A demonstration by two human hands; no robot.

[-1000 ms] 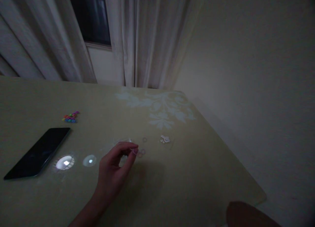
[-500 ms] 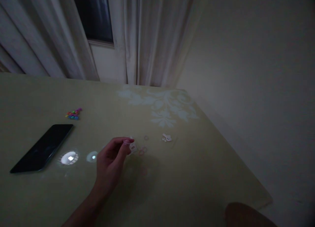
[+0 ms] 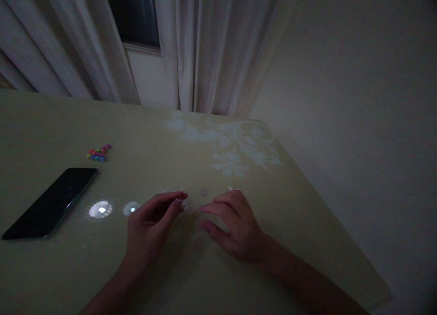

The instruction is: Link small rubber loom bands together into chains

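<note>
My left hand (image 3: 148,221) is closed in a pinch on a small pale loop, like a thin elastic band (image 3: 179,200). Just beyond its fingertips lies something clear like plastic film, with small rings (image 3: 184,206) by it. My right hand (image 3: 235,224) reaches in from the right, thumb and forefinger apart, with nothing visible between them. Its forefinger tip is close to the small rings; whether it touches one I cannot tell. A pinkish ring (image 3: 198,244) shows on the glossy tabletop below, and a pale ring (image 3: 204,192) lies farther back.
A dark phone (image 3: 51,203) lies on the left of the table (image 3: 143,151). Behind it sits a little heap of bright coloured pieces (image 3: 99,153). A white bit (image 3: 231,188) peeks out behind my right hand. Curtains (image 3: 218,51) hang at the far edge, and a wall (image 3: 358,124) stands right.
My right hand has come in from the lower right to the rings, partly covering the white pieces. My left hand keeps its pinch. The view has shifted slightly.
</note>
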